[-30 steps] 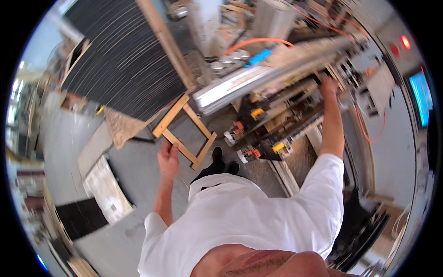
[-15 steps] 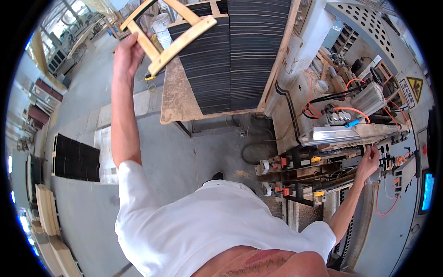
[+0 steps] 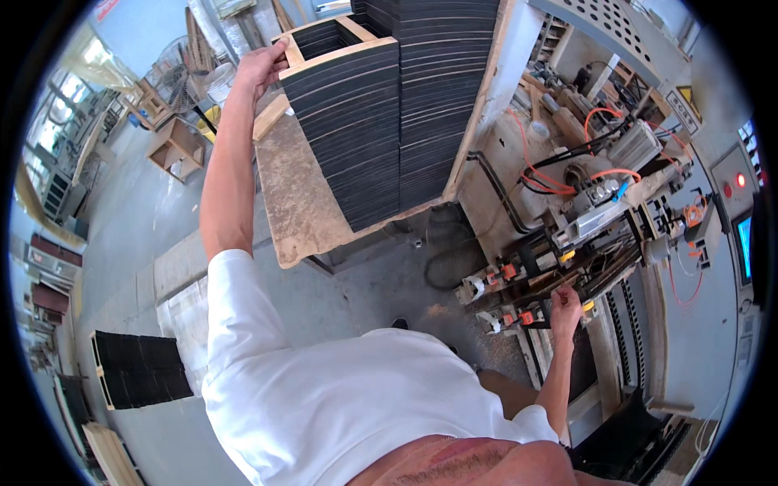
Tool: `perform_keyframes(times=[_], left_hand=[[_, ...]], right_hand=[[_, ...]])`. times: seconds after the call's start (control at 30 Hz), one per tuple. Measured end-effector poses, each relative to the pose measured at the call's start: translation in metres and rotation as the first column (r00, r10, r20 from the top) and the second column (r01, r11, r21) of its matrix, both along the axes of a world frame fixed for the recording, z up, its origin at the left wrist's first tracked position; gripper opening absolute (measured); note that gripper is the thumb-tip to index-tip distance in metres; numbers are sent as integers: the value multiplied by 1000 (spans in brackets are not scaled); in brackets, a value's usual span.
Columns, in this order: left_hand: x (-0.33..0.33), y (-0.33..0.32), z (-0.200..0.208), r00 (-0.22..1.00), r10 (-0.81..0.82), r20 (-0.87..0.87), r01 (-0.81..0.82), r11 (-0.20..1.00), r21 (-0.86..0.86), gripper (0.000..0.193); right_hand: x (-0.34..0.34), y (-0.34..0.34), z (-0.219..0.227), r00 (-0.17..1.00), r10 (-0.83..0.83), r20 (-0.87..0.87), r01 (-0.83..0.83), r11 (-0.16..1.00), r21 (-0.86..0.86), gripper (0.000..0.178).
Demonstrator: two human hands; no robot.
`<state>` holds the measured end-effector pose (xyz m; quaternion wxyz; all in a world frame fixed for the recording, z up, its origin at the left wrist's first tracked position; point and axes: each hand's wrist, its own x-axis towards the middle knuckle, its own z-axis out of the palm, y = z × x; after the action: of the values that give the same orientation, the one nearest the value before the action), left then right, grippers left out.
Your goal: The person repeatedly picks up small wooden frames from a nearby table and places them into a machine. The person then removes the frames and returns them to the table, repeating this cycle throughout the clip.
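Wooden frame [image 3: 347, 57] sits on top of the left black stack [image 3: 344, 138], far side, left of centre. Its near rail runs along the stack's near top edge.

Left arm reaches far and left, nearly straight. Left hand [image 3: 262, 66] is at the frame's left end, thumb over the top, fingers curled round the edge, narrow grip on the wood.

Right arm is bent at the elbow, forearm pointing away from the body. Right hand [image 3: 566, 312] is over the near part of the clamping machine [image 3: 600, 219], fingers curled in and close together, just beside a yellow clamp tip [image 3: 589, 309]. Can't tell if anything is between the fingers, or if they touch the machine.

Stack stands on a dusty worktable [image 3: 304, 206]; a loose wood block [image 3: 271, 118] lies on it, left of the stack, near the left wrist. Second, taller black stack [image 3: 442, 97] is directly right of the first, with a wooden post [image 3: 486, 93] along its right side.

Machine has red clamp ends [image 3: 507, 272] at left and an orange hose [image 3: 613, 172] on the far side. Far right: lit red lamp [image 3: 740, 180] above a blue screen [image 3: 745, 245]. Near left: another black stack [image 3: 144, 370] on the floor.
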<state>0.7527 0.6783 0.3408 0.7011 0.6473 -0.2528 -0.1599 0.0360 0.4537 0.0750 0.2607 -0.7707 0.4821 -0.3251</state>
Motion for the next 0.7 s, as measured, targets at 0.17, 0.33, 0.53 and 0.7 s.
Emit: perform_keyframes(times=[0.17, 0.33, 0.53, 0.7], left_hand=[[-48, 13, 25, 768, 513, 384, -468, 858, -209, 25], [-191, 10, 8, 709, 589, 388, -274, 737, -618, 34], [-405, -59, -134, 907, -292, 304, 391, 852, -347, 30], [-564, -88, -253, 555, -743, -375, 800, 599, -4, 27]], right_hand=[[-18, 27, 9, 999, -29, -21, 29, 1000, 12, 9], [-52, 69, 103, 968, -131, -212, 60, 949, -310, 18], [-139, 102, 261, 790, -367, -491, 18, 815, -579, 26], [-219, 180, 392, 217, -740, -637, 210, 672, -710, 37]])
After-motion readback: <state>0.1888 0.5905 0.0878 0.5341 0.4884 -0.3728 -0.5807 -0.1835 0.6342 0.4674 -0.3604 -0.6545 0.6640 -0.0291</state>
